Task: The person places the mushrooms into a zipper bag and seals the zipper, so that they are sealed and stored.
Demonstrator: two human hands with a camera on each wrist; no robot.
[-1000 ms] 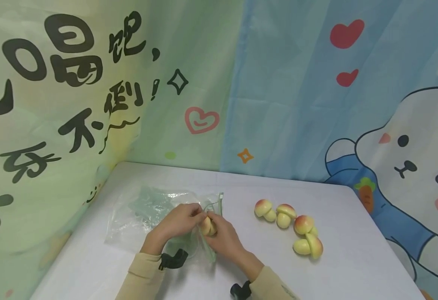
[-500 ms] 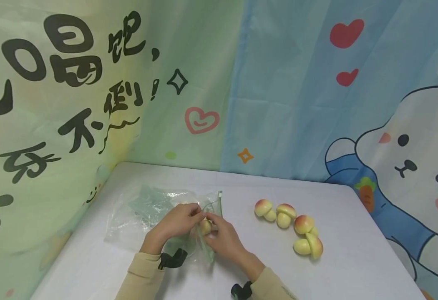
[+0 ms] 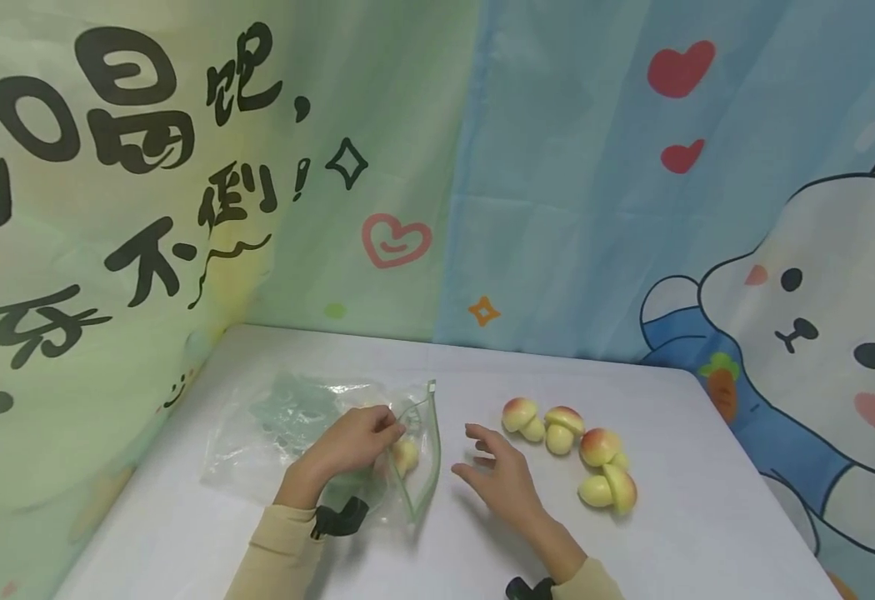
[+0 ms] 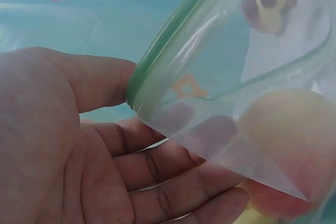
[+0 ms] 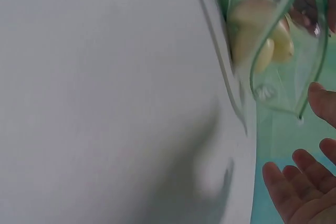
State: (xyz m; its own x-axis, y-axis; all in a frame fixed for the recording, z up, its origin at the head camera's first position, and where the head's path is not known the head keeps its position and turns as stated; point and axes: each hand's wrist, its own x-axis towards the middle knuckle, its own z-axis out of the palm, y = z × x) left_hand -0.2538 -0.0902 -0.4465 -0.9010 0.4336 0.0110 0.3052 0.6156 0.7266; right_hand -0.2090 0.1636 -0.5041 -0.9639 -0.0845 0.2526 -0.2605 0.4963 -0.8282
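My left grip (image 3: 355, 437) pinches the clear bag (image 3: 246, 450) by its green rim (image 4: 170, 30) — likely to make it gape; one mushroom (image 3: 405, 457) sits inside. My right grip (image 3: 508, 483), spread and bare, hangs near four loose mushrooms (image 3: 600, 447), bunched on the tabletop (image 3: 670, 433) — perhaps for reach.

The left hand (image 3: 353, 437) is bent to the right at its wrist; the thumb (image 4: 102, 82) pinches toward the index finger, and its other fingers (image 4: 149, 163) are loosely curved. The right hand (image 3: 507, 483) is apart from it, with thumb and fingers spread and slightly bent. Both forearms slant inward from below, in beige sleeves (image 3: 268, 554).
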